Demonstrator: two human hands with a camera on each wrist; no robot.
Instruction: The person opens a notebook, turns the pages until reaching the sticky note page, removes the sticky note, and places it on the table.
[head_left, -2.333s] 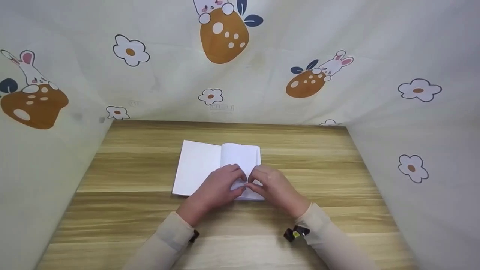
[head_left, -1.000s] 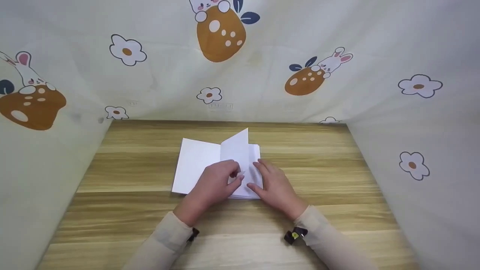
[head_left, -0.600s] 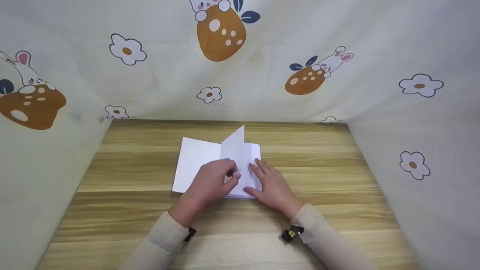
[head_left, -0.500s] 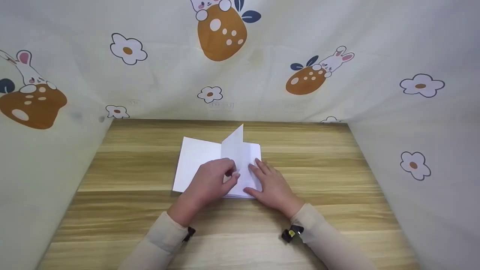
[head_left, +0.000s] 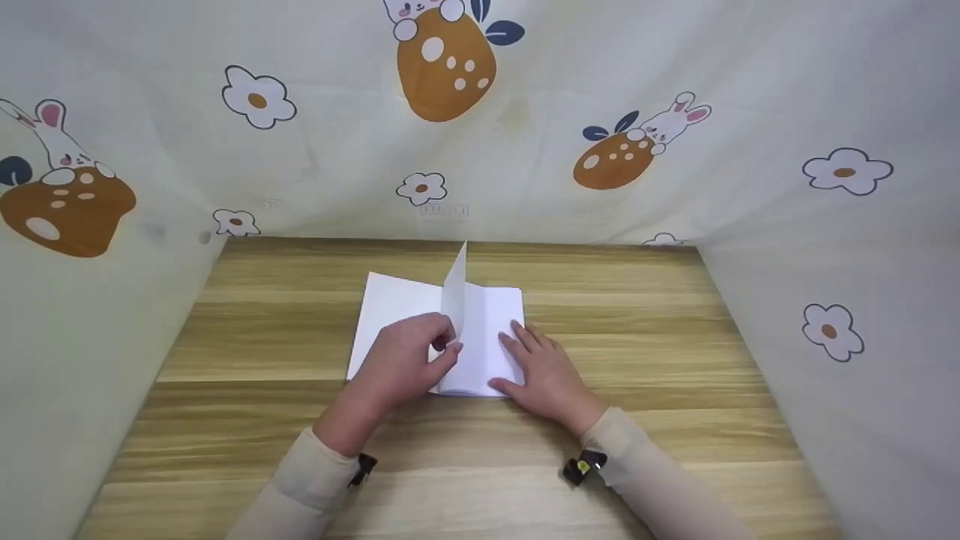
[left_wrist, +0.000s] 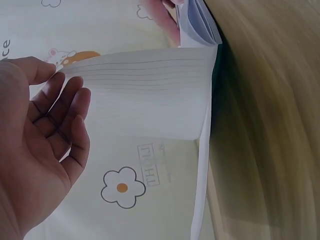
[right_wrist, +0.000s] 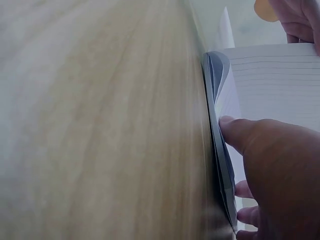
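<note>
A smooth, pale cloth (head_left: pixel 337 165) with printed rabbits, flowers and orange-brown fruits is hanging behind the far edge of the table (head_left: pixel 630 330), whose wood-patterned top is showing long streaks from left to right. Two thin beige sleeves (head_left: pixel 660 465) are reaching in from the near side. The white paper notebook (head_left: pixel 480 364) is lying spread on the table, about midway between its left and right edges and near its far edge. The binding is pointing toward this far edge, and the long axis of each page is running the same way; a dark cover (left_wrist: pixel 218 65) is showing under the sheets. The right hand (head_left: pixel 551 375) is resting on the right page with fingers extended, gripping nothing. The left hand (head_left: pixel 401 356) is pinching one thin, ruled leaf (head_left: pixel 454 296) between thumb and finger. This leaf is standing almost upright, curving slightly. Small black devices (head_left: pixel 583 468) are sitting at both wrists.
</note>
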